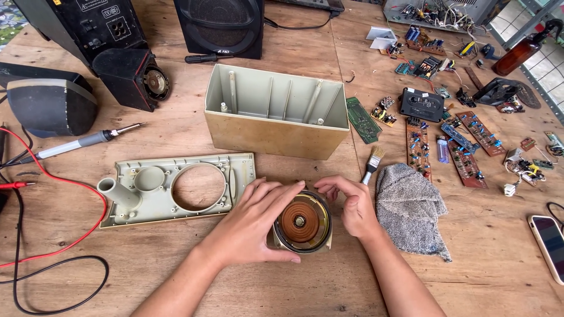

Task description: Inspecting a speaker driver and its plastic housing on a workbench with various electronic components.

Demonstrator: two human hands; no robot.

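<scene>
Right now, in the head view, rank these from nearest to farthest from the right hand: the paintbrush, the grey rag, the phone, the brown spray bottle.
From the right hand:
1. Paintbrush, just above the hand, and grey rag, just to its right: too close to call.
2. Phone, at the table's right edge.
3. Brown spray bottle, far top-right corner.

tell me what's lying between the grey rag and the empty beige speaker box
In the head view, a small paintbrush lies on the wooden table between the grey rag and the beige speaker box, bristles pointing away from the person, beside the right hand.
</scene>
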